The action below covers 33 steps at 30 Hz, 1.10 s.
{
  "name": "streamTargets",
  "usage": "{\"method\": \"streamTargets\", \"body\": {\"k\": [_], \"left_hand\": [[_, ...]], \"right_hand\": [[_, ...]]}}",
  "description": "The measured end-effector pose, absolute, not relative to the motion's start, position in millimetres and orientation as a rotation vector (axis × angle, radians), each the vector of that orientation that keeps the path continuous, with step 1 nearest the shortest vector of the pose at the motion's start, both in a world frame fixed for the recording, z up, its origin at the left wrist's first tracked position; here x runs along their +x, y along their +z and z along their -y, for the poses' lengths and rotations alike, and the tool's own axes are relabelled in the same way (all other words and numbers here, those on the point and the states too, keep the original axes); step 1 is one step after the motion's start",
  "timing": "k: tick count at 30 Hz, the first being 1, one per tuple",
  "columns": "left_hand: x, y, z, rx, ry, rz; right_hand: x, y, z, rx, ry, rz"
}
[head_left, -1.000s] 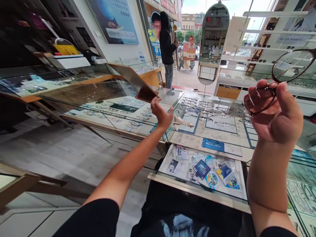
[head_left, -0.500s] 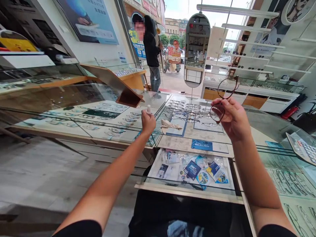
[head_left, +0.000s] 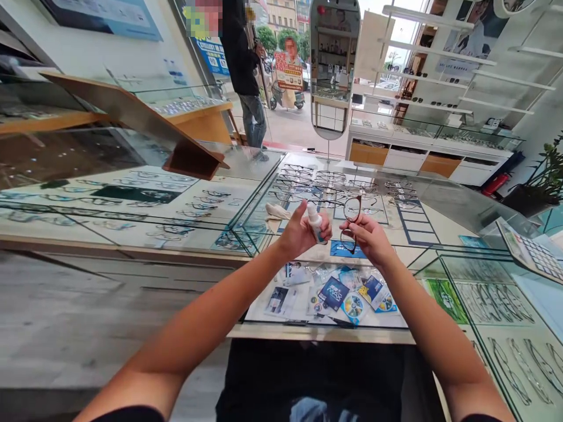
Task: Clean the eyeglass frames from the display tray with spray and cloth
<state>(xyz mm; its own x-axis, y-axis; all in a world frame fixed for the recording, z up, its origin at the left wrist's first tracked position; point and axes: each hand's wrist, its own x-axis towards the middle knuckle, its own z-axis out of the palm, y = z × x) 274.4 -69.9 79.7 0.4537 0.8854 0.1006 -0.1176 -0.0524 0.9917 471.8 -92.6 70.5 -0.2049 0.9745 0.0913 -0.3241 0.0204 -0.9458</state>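
Observation:
A small white spray bottle (head_left: 315, 221) stands upright in my left hand (head_left: 299, 235), its nozzle beside my raised thumb and my fingers curled round its body. Just to the right, my right hand (head_left: 370, 237) pinches a pair of dark round-rimmed eyeglasses (head_left: 353, 208), held on end with one lens above the other. A narrow gap separates the bottle from the glasses. Both hands are over the front part of the glass counter (head_left: 303, 253). On the glass, left of the bottle, lies a crumpled pale cloth (head_left: 276, 214).
Rows of eyeglass frames (head_left: 323, 183) fill the display ahead. Below my hands, a drawer (head_left: 281, 305) holds leaflets and packets. An oval mirror (head_left: 332, 111) rises beyond the counter. A brown slanted board (head_left: 145, 126) stands on the left, and a person (head_left: 244, 70) is outside.
My left hand has brought the bottle rightward and turned so the bottle shows. My right hand has lowered the eyeglasses and moved left, so both hands are now close together. The view has shifted.

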Motion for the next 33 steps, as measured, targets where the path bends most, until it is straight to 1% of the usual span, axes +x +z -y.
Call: {"method": "streamTargets", "body": {"k": [5, 11, 16, 24, 28, 33], "left_hand": [[268, 71, 67, 1.376, 0.927, -0.725], [273, 58, 65, 1.637, 1.199, -0.945], [273, 51, 68, 1.765, 1.253, -1.122], [275, 49, 71, 1.853, 1.322, -1.115], [273, 53, 74, 1.848, 1.337, -1.092], [274, 53, 77, 2.046, 1.338, -1.116]], "right_hand": [[463, 67, 99, -0.827, 1.518, 1.155], [458, 63, 100, -0.829, 1.531, 1.141], [454, 56, 103, -0.812, 1.535, 1.207], [449, 53, 105, -0.788, 1.557, 1.226], [452, 55, 101, -0.770, 1.535, 1.115], [457, 59, 94, -0.730, 1.511, 0.972]]}}
